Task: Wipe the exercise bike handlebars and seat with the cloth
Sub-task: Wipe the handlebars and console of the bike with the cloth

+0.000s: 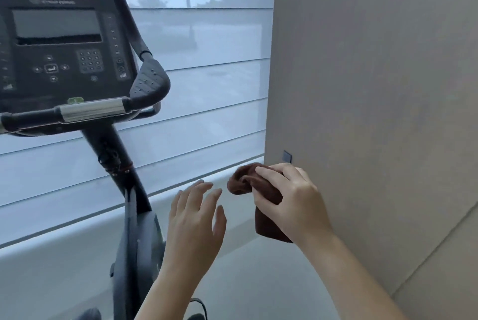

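Observation:
My right hand (289,198) grips a bunched dark brown cloth (241,181) in the air, low and to the right of the exercise bike. My left hand (196,213) hovers just left of the cloth, fingers spread and holding nothing. The bike's black handlebars (150,81) curve up at the upper left, with a chrome grip section (90,110) along the front bar, well above both hands. The console (59,43) sits behind the bars. The seat is out of sight.
The bike's black post (116,159) runs down to its grey housing (139,247) left of my left arm. A window with pale blinds (207,87) fills the background. A beige wall (375,87) stands at the right. The light floor (258,281) lies below.

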The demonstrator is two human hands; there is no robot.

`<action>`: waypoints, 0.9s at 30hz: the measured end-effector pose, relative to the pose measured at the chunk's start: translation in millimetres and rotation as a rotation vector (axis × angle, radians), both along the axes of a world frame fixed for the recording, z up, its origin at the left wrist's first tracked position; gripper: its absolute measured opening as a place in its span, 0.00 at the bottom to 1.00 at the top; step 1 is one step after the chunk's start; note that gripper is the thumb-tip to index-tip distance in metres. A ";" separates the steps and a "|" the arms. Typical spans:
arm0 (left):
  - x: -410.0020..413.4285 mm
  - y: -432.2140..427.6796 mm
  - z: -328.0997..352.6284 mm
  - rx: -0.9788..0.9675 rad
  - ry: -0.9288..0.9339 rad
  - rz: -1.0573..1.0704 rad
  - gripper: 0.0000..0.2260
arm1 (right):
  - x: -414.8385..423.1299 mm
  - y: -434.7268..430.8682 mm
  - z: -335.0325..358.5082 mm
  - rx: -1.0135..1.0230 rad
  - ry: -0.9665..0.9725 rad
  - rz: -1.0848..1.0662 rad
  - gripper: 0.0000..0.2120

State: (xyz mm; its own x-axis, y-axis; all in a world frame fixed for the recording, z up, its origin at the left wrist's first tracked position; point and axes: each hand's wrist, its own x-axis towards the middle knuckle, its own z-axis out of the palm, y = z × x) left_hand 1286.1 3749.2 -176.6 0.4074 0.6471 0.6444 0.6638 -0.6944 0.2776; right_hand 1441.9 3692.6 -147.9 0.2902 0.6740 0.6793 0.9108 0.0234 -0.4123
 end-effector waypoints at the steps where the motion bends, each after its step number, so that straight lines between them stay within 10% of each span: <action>1: 10.0 4.8 3.9 -0.010 -0.019 0.034 0.14 | 10.8 10.9 4.4 0.004 -0.006 0.044 0.14; 27: -96.2 133.7 49.0 0.212 -0.055 0.682 0.16 | -65.0 212.7 76.6 0.156 0.017 0.733 0.16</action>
State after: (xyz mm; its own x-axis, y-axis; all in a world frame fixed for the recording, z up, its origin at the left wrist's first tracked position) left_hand 1189.9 3882.9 -127.6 -0.0796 0.6044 0.7927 0.9582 -0.1728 0.2281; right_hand 1376.9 3905.3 -71.3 -0.1849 0.5947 0.7824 0.6330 0.6811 -0.3681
